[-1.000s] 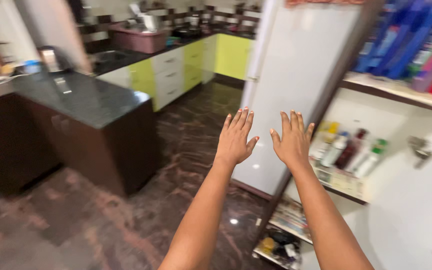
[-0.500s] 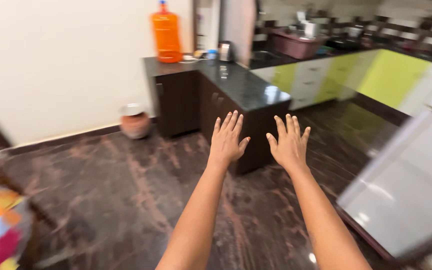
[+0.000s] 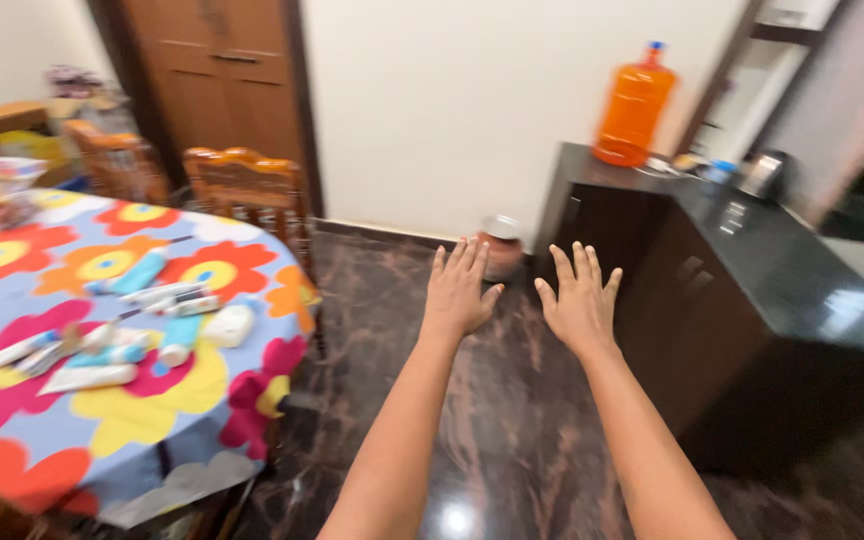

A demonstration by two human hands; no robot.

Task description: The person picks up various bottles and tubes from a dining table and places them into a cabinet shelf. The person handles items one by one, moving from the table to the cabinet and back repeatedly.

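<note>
1. While both bare arms stretch straight forward from the bottom edge of the view, the left hand [image 3: 458, 293] and the right hand [image 3: 579, 302] hang side by side in the air, palms down, backs toward the camera.
2. Each hand is spread wide with fingers straight and slightly fanned; neither holds or touches anything, and the thumbs point toward each other across a narrow gap.
3. Below the hands lies a glossy dark brown marble floor [image 3: 512, 430].
4. Just beyond the left hand's fingertips stands a small round clay pot with a pale lid [image 3: 500, 246], on the floor against the white wall.
5. Right of that pot runs a dark wooden cabinet with a black stone counter [image 3: 752, 250], bearing a tall orange plastic water jug [image 3: 633, 105].
6. Well left of the pot sits a round table under a bright flowered cloth [image 3: 102, 400], strewn with small tubes [image 3: 137, 272].
7. Behind the table stands a carved wooden chair [image 3: 244, 185].
</note>
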